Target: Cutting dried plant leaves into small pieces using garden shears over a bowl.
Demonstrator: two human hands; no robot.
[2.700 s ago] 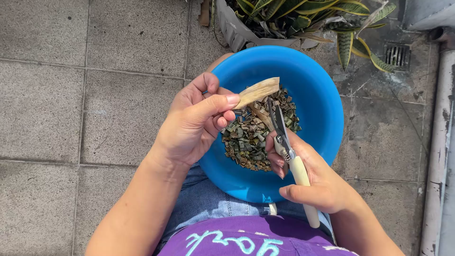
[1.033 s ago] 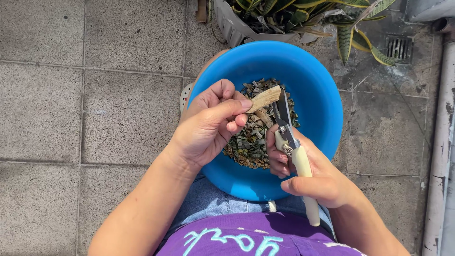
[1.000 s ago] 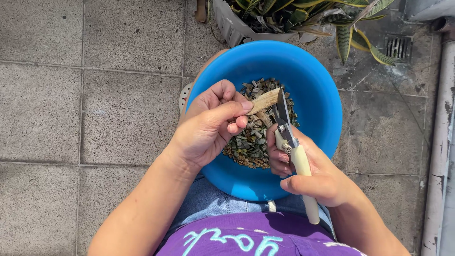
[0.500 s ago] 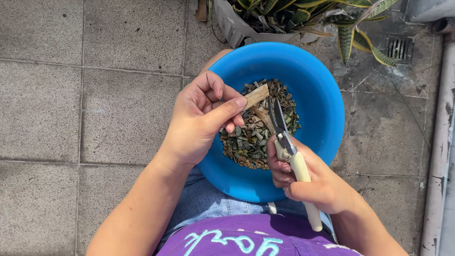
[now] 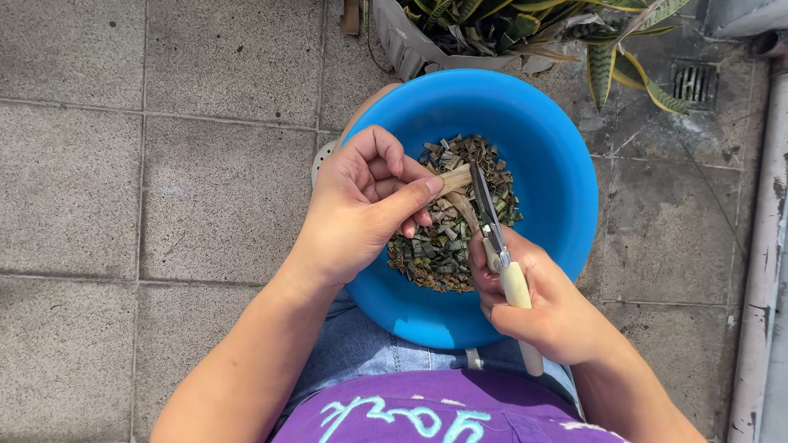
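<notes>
- The dry leaf strip [image 5: 456,178] is mostly hidden inside the left hand [image 5: 361,205], pinched; a pale tan stub shows at centre frame.
- The right hand [image 5: 538,308] grips cream-handled shears [image 5: 495,238], blades closed at the stub.

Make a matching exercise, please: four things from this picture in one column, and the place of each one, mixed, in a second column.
1. dry leaf strip
2. shears
3. cut leaf pieces
4. potted plant

a. beyond the bowl's far rim
b. in the right hand
c. heaped inside the blue bowl
d. pinched in the left hand

Pairs: 1-d, 2-b, 3-c, 4-a
</notes>
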